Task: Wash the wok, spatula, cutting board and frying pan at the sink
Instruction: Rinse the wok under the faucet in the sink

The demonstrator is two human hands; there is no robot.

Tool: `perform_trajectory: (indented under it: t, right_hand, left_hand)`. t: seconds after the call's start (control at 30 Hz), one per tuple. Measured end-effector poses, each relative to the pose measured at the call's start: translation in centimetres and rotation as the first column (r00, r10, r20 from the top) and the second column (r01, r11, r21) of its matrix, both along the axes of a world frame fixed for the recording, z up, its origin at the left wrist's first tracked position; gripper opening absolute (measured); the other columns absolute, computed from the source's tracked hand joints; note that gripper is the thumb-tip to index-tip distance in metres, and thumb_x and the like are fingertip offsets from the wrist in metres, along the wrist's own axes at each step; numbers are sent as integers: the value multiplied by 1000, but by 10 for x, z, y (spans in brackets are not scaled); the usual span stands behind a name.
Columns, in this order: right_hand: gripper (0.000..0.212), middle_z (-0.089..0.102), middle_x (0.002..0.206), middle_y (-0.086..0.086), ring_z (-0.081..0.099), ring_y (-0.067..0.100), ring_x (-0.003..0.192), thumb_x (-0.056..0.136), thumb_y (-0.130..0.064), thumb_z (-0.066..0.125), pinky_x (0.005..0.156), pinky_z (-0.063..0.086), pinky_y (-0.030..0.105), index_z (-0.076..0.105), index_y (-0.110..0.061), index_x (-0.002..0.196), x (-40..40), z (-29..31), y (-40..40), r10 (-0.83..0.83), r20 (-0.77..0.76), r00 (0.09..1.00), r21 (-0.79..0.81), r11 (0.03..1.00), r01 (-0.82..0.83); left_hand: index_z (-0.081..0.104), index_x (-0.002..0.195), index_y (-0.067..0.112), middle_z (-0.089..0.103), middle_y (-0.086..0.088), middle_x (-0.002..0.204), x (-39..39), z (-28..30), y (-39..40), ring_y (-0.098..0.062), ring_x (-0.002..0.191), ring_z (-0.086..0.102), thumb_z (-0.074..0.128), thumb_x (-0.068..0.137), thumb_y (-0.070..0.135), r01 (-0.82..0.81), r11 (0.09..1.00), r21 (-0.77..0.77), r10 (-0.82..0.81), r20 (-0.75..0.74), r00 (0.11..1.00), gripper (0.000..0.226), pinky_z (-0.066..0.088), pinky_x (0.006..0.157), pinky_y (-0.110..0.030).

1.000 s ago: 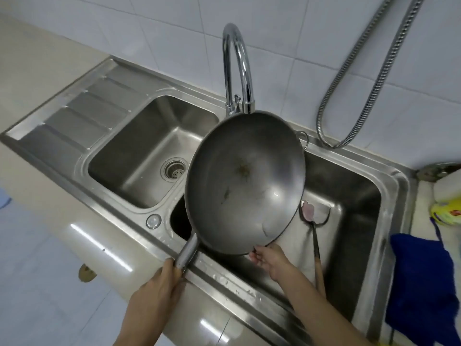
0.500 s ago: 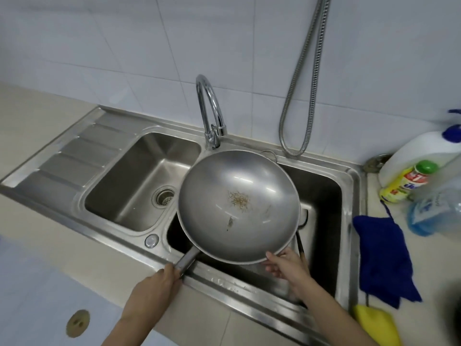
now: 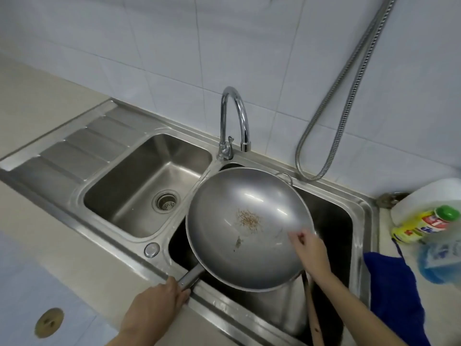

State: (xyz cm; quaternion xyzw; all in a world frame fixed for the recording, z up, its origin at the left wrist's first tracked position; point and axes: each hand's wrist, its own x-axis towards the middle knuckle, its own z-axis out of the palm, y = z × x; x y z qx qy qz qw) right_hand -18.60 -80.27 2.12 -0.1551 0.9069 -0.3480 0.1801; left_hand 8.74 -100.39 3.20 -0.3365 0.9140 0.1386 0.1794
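A steel wok (image 3: 224,245) with brown food bits in its middle lies almost level over the right basin of the double sink (image 3: 359,203). My left hand (image 3: 159,303) grips the wok's handle at the sink's front edge. My right hand (image 3: 309,248) is over the wok's right inner side, fingers loosely curled and blurred, holding nothing that I can see. The spatula's wooden handle (image 3: 313,313) shows below the wok in the right basin; its blade is hidden. The cutting board and frying pan are out of view.
The tap (image 3: 235,121) arches above the divider, no water running. The left basin (image 3: 149,186) holds only its drain. A metal hose (image 3: 331,103) hangs on the tiled wall. Detergent bottles (image 3: 424,223) and a blue cloth (image 3: 394,290) are on the right counter.
The wok went from steeply tilted to nearly level. My right hand left the wok's near rim and moved up over its inside. The view rose and pulled back.
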Motion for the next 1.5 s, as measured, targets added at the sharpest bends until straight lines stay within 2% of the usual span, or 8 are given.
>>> perform_trajectory:
  t: [0.27, 0.5, 0.6, 0.7, 0.8, 1.07, 1.3, 1.5]
  right_hand:
    - [31, 59, 87, 2, 58, 22, 85, 94, -30, 55, 76, 42, 29, 57, -9, 118, -100, 22, -196, 367, -118, 923, -109, 919, -379]
    - [26, 62, 87, -3, 57, 0, 71, 96, -38, 45, 76, 50, 30, 55, -14, 97, -145, 11, -261, 473, -113, 874, -207, 849, -486]
    - [33, 56, 71, -13, 52, -4, 64, 99, -34, 40, 70, 43, 12, 55, -8, 85, -151, 4, -273, 578, -180, 796, -130, 788, -602]
    - [39, 55, 71, -7, 52, 12, 67, 92, -59, 34, 74, 49, 31, 48, -24, 81, -168, -26, -291, 693, -274, 667, -27, 688, -725]
    - [40, 52, 85, -17, 53, 3, 78, 95, -58, 28, 74, 43, 15, 56, -30, 106, -157, -18, -276, 751, -320, 577, 17, 613, -790]
    - [21, 66, 101, 4, 61, 19, 89, 95, -16, 51, 80, 49, 34, 63, -10, 111, -113, -39, -121, 399, -225, 889, 6, 913, -408]
    - [25, 53, 105, 7, 53, 20, 92, 85, -16, 65, 81, 45, 34, 57, -8, 107, -3, -50, 19, 10, -359, 933, 88, 996, 23]
    - [25, 59, 84, 3, 60, 26, 75, 90, -19, 61, 63, 42, 34, 38, -14, 97, 69, -54, 37, -286, 169, 943, -195, 928, 317]
  left_hand:
    - [40, 127, 25, 67, -4, 113, -2, -15, -11, -21, 106, 63, 19, 77, 79, -77, 990, 120, 67, 83, 994, 76, 48, 85, -33]
    - [32, 135, 33, 66, -1, 115, -6, -11, -18, -18, 106, 63, -26, 24, 92, -144, 970, 194, 123, 117, 986, 138, 47, 84, -29]
    - [39, 124, 34, 67, 1, 110, -5, -14, -20, -15, 101, 65, -38, 22, 85, -137, 984, 117, 125, 106, 986, 137, 46, 75, -28]
    - [40, 121, 35, 67, 0, 110, -5, -11, -19, -15, 102, 65, -39, 23, 84, -126, 988, 91, 115, 117, 986, 135, 44, 72, -27]
    - [38, 122, 36, 67, 1, 111, -6, -10, -18, -15, 103, 65, -36, 24, 86, -138, 984, 110, 126, 107, 986, 133, 47, 78, -28]
    - [44, 112, 33, 66, 3, 103, -2, -13, -17, -16, 99, 65, -31, 36, 87, -61, 997, 36, 59, 57, 997, 119, 39, 67, -27]
    - [39, 92, 25, 66, 1, 92, 0, -14, -13, -21, 89, 65, 24, 91, 65, -1, 1000, -7, 1, 20, 1000, 42, 49, 72, -32]
    - [45, 92, 21, 65, -2, 96, 0, -10, -10, -23, 92, 63, 28, 93, 61, -14, 1000, 8, 14, 24, 1000, 43, 48, 74, -34]
